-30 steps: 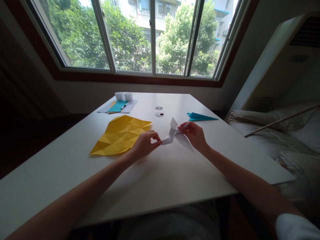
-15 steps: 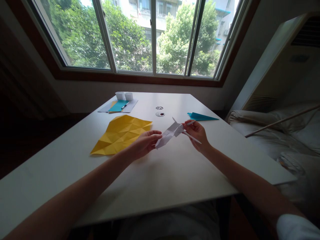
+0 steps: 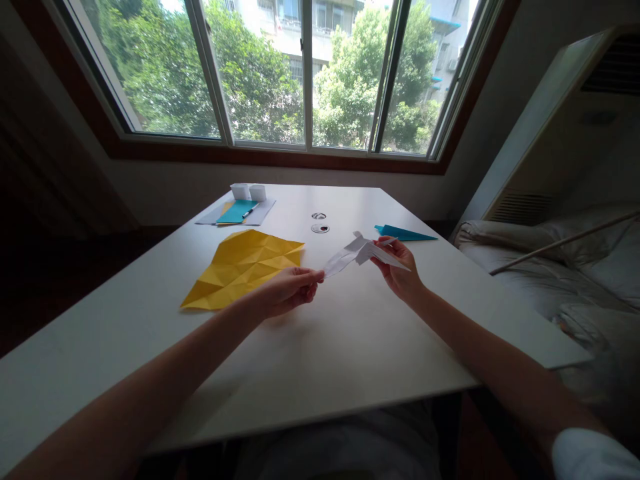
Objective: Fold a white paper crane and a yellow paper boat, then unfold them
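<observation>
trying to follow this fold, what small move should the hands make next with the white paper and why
Probably lower the white folded paper back to the table to press its creases. The left hand pinches one tip, the right hand the other end, and the paper hangs stretched in the air with nothing beneath to crease against.

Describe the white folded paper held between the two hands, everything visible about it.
The white folded paper is a slim, creased origami piece, matte and thin, with small flaps sticking up near its middle. It is stretched lengthwise, off the white table. The left hand pinches its long pointed end; the right hand grips the other end, where a pointed flap runs past the fingers. Nothing else touches it.
</observation>
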A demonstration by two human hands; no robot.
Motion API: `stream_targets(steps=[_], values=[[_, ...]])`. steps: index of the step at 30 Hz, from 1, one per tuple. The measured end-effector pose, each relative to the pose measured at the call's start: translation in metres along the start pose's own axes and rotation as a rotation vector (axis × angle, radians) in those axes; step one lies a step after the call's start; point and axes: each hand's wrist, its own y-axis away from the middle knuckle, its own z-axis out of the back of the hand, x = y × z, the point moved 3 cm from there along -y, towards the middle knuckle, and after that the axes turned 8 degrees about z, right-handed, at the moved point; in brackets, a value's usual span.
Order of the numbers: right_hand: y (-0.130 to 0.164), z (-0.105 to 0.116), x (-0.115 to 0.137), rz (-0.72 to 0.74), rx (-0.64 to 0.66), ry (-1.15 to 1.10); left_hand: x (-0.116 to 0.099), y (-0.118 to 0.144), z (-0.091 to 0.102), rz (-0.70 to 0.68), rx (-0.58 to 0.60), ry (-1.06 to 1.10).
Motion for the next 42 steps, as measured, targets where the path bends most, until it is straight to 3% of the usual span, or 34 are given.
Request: stream_targets(steps=[9,16,19,22,24,31,37,42], values=[[-0.002,0.0,0.003,-0.003,-0.022,-0.011,-0.002,0.001,-0.001,-0.067,-0.04,-0.133],[-0.004,0.001,0.005,0.033,-0.005,0.098,-0.005,0.006,-0.002,-0.116,-0.062,-0.431],[-0.006,0.003,0.005,0.14,0.039,0.224,-0.008,0.006,0.001,-0.183,-0.245,-0.651],[-0.001,-0.002,0.009,0.296,0.125,0.395,-0.017,0.009,-0.001,-0.438,-0.509,-0.929],[0.008,-0.01,0.014,0.401,0.214,0.506,-0.022,0.014,-0.007,-0.592,-0.58,-1.01],[0.044,-0.04,0.037,0.736,0.517,0.729,-0.024,0.038,-0.038,-0.929,-0.432,-1.059],[0.054,-0.047,0.045,0.914,0.696,0.746,-0.021,0.034,-0.04,-0.794,-0.366,-1.015],[0.051,-0.047,0.043,0.882,0.614,0.713,-0.022,0.031,-0.034,-0.861,-0.398,-0.974]])
